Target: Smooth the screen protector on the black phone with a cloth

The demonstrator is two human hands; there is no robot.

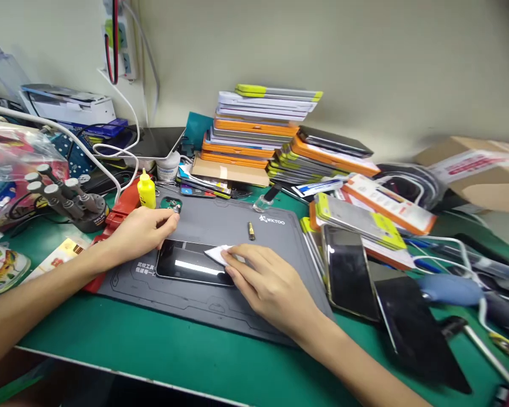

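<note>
A phone [195,264] with a dark, glossy screen lies flat on the grey work mat [186,305]. In my right hand [267,277], closed fingers pinch a white pointed piece [215,254], like a folded wipe, which rests on the right part of the screen. My left hand [146,229] is by the phone's upper left corner, thumb and forefinger drawn together; whether anything small is between them is hidden. Just behind it are a small dish of little parts [171,204] and a yellow squeeze bottle [146,190]. A small brass-coloured brush-like piece [251,230] lies beyond my right hand.
Stacked flat boxes [254,130] stand against the wall. Right of the mat lie another phone [350,271], a dark flat panel [419,328] and a blue air blower [452,289]. A screwdriver holder [78,209] and a red tray edge [121,212] are left. A glass bottle [265,200] stands at the mat's back.
</note>
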